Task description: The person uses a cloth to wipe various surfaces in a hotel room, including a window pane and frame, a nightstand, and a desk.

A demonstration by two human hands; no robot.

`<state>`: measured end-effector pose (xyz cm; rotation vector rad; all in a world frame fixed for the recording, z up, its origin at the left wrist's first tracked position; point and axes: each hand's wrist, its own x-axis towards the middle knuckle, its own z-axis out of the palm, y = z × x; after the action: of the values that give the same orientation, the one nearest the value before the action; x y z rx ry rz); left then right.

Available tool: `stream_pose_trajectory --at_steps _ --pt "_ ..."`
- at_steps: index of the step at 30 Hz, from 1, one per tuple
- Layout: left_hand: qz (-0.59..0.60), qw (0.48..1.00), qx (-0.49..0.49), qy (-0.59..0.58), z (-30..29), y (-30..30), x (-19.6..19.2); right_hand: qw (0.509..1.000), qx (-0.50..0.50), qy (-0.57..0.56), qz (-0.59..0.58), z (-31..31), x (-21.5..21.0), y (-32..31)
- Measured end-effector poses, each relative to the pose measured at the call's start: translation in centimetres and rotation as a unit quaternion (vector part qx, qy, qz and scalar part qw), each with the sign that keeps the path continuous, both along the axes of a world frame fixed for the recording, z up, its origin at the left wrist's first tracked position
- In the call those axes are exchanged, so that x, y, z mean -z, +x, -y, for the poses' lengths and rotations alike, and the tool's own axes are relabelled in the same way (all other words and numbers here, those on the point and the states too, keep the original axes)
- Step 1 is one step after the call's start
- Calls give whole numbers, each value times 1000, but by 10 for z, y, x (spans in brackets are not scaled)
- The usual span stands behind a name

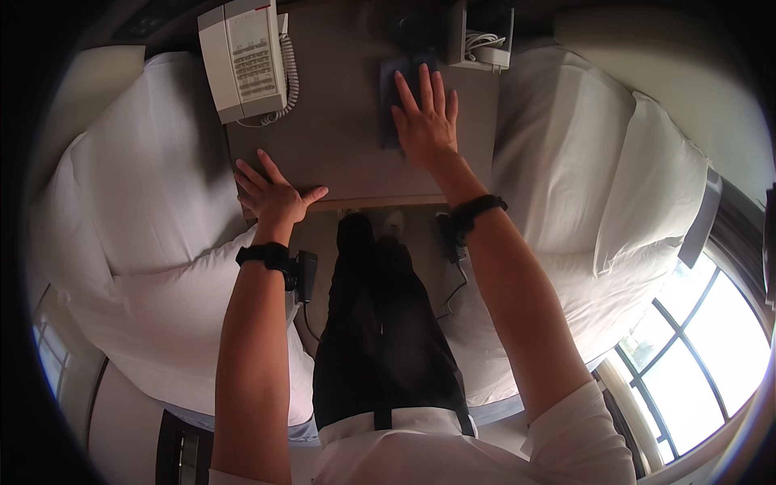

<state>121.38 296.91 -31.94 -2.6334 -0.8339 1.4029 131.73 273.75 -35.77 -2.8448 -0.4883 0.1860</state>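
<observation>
My right hand point(428, 129) lies flat, fingers stretched out and pointing away from me. Under it is a dark blue, flat piece that looks like a folded cloth point(390, 113), partly hidden by the palm and fingers. It rests on the brown top of a bedside table point(339, 153). Near the table's front left corner, my left hand point(273, 194) presses down with its fingers spread and thumb out to the right. Nothing is held in it. Black bands with small devices are strapped round both wrists.
A beige corded telephone point(252, 65) stands at the table's far left. At the far right is a white open box point(482, 40) with a coiled white cable. Beds with white bedding point(162, 170) and pillows point(647, 178) flank the table on both sides. A bright window point(695, 347) is at lower right.
</observation>
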Motion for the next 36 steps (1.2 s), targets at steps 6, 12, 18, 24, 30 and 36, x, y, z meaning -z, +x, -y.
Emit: stream_pose_trajectory --at_steps 6,12,18,24,30,36 --pt "5 1000 -7 -2 -2 -5 3 999 24 -9 -41 -3 -6 -47" --pt "17 1000 -20 -11 -3 0 -6 992 6 -39 -116 -12 -25 -124" --pt "-35 999 -18 -29 4 9 -17 994 -1 -55 -91 -34 -25 -76" --pt "72 997 10 -8 -1 -11 -6 999 30 -3 -28 -87 -13 -11" --pt "23 999 -37 -15 -1 0 -8 1000 22 -1 6 -117 -2 42" --pt "22 999 -29 -35 0 -4 -3 998 22 21 56 -145 14 93"
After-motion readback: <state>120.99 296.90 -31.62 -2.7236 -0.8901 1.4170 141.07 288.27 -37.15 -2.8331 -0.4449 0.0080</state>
